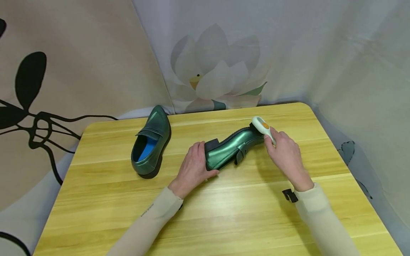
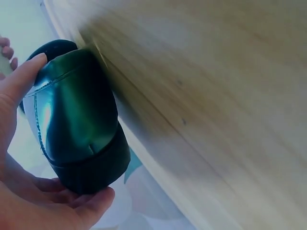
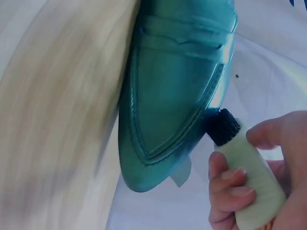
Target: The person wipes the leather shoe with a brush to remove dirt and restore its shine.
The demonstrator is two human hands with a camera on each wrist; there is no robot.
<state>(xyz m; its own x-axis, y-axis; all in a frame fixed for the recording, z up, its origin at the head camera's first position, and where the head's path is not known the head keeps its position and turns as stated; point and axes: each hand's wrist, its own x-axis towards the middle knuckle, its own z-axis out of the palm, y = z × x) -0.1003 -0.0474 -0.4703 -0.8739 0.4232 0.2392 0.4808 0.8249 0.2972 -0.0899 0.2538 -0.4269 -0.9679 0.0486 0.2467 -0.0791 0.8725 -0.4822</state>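
A shiny green loafer (image 1: 221,154) lies tilted on its side over the table, sole facing away and toe pointing right. Its heel is in the grip of my left hand (image 1: 193,161); in the left wrist view the thumb lies along the collar and the fingers wrap under the heel block (image 2: 93,172). My right hand (image 1: 286,153) holds a small shoe brush (image 1: 261,124) with a white handle and an orange spot. In the right wrist view, the brush's black bristles (image 3: 223,127) meet the side of the loafer near the toe.
A matching green loafer (image 1: 160,131) with a blue insole (image 1: 148,148) stands upright at the table's back left. The wooden table (image 1: 224,220) has rounded back corners. Printed fabric (image 1: 221,60) hangs behind its far edge.
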